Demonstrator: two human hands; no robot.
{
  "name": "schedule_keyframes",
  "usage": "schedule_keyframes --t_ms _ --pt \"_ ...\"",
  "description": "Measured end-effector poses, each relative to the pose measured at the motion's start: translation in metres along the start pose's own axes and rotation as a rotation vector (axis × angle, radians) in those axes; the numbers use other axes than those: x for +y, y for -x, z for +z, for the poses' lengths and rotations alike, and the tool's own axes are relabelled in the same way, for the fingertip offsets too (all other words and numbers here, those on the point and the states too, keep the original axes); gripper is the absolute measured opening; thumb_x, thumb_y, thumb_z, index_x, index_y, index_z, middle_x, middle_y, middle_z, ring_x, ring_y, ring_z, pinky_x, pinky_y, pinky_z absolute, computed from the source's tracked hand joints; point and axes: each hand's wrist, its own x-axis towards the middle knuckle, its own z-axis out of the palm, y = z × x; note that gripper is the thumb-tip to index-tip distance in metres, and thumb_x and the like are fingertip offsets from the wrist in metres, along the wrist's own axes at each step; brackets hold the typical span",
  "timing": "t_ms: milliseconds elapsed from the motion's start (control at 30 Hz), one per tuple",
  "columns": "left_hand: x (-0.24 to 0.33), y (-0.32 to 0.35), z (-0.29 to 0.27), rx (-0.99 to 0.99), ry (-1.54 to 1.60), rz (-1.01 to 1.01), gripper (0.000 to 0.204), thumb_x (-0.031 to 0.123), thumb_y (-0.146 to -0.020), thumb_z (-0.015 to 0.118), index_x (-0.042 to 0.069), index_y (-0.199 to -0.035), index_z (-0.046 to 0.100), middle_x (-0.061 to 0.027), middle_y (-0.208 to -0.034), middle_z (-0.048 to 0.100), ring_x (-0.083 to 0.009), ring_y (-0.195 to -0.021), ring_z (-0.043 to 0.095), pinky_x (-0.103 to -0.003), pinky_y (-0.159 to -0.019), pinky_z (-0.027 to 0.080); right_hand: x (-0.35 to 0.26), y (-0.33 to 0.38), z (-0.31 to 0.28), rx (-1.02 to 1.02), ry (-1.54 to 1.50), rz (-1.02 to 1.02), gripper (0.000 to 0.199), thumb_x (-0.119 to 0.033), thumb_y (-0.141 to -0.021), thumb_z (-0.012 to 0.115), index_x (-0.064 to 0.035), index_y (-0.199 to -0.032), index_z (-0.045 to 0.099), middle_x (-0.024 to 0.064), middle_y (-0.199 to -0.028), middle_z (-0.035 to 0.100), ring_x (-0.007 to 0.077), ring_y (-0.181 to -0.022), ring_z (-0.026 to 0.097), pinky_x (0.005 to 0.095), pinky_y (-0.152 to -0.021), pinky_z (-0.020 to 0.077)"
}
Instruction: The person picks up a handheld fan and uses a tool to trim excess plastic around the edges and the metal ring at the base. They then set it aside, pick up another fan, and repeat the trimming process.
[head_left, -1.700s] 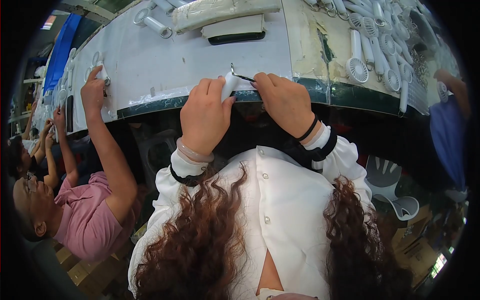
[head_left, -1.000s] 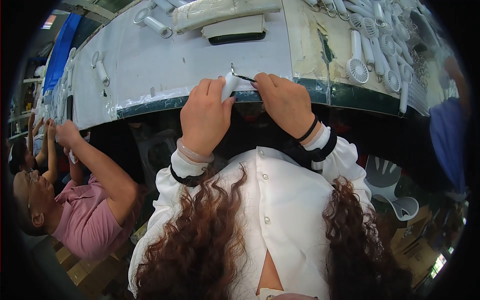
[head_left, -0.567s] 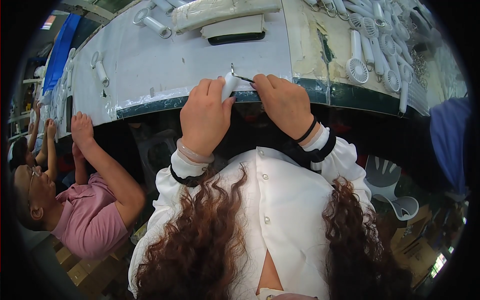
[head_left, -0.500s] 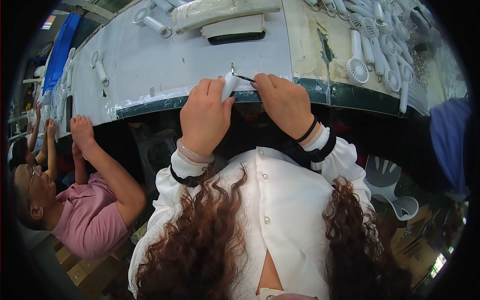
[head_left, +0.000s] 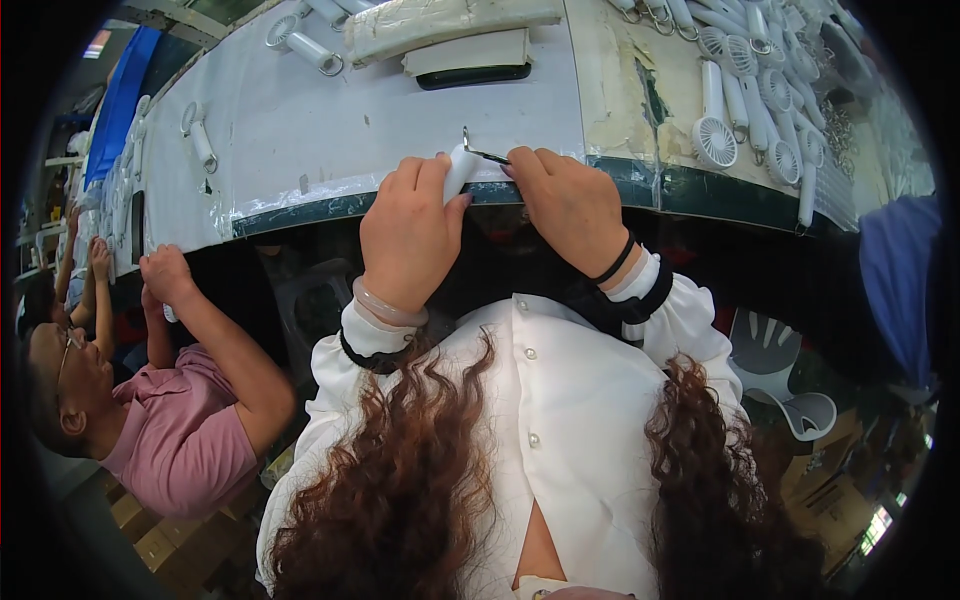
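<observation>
My left hand (head_left: 408,232) is wrapped round a white handheld fan (head_left: 459,172) at the front edge of the bench, with only the handle end showing and the rest hidden by my fingers. At that end is a metal key ring (head_left: 487,155), seen nearly edge-on, with one part standing upright above the handle. My right hand (head_left: 570,205) pinches the ring's right side between thumb and forefinger. Whether the ring passes through the handle is too small to tell.
Many white handheld fans (head_left: 716,142) with rings lie piled at the right. More fans (head_left: 312,52) lie to the left. A black oblong thing (head_left: 473,76) rests under pale padding ahead. At left a co-worker in a pink shirt (head_left: 190,430) works at the bench. A grey chair (head_left: 765,360) stands right.
My hands, the fan and the ring look unmoved. The co-worker's hands at the left have dropped slightly, and a small white part now shows below them.
</observation>
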Motion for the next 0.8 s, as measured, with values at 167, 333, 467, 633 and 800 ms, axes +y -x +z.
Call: schedule_keyframes --t_ms 167,333,467,633,800 --pt "-0.0002 0.0000 0.0005 -0.002 -0.008 -0.001 0.039 0.015 -0.084 0.073 0.005 -0.120 0.061 -0.0098 -0.103 0.062 -0.0298 -0.096 0.063 -0.038 -0.075 0.054 0.0036 -0.0010 0.0001 -0.049 -0.033 -0.009 0.013 -0.016 -0.092 0.066 -0.0107 -0.096 0.055 0.0066 -0.073 0.060 0.0284 -0.065 0.065 0.0387 -0.053 0.0486" --pt "0.0013 -0.0006 0.0006 -0.011 -0.018 0.001 0.038 0.015 -0.085 0.073 0.005 -0.120 0.060 -0.0096 -0.103 0.062 -0.0295 -0.096 0.063 -0.038 -0.074 0.054 0.0074 -0.0002 -0.0002 -0.137 -0.014 0.001 0.015 -0.015 -0.090 0.066 -0.0105 -0.098 0.055 0.0070 -0.074 0.062 0.0295 -0.067 0.066 0.0392 -0.053 0.0496" --pt "0.0018 -0.0013 0.0001 -0.017 -0.028 0.004 0.038 0.014 -0.084 0.073 0.005 -0.119 0.061 -0.0096 -0.103 0.062 -0.0296 -0.097 0.063 -0.038 -0.075 0.054 0.0063 -0.0002 -0.0041 -0.180 0.004 0.002 0.017 -0.014 -0.089 0.067 -0.0105 -0.100 0.054 0.0073 -0.076 0.063 0.0299 -0.068 0.066 0.0389 -0.054 0.0504" --pt "0.0014 -0.0009 -0.0011 -0.010 -0.026 0.014 0.038 0.014 -0.084 0.073 0.005 -0.119 0.061 -0.0096 -0.103 0.062 -0.0298 -0.096 0.063 -0.038 -0.075 0.054 0.0033 0.0020 -0.0010 -0.134 0.048 -0.004 0.016 -0.014 -0.088 0.066 -0.0108 -0.099 0.055 0.0064 -0.076 0.062 0.0279 -0.068 0.066 0.0374 -0.055 0.0506" --pt "0.0002 -0.0007 -0.0006 -0.009 -0.015 0.007 0.038 0.015 -0.084 0.073 0.005 -0.119 0.061 -0.0096 -0.103 0.062 -0.0299 -0.096 0.063 -0.037 -0.076 0.054 0.0019 0.0032 0.0010 -0.026 0.069 0.012 0.013 -0.016 -0.091 0.065 -0.0110 -0.097 0.055 0.0053 -0.074 0.059 0.0253 -0.066 0.064 0.0357 -0.055 0.0495"
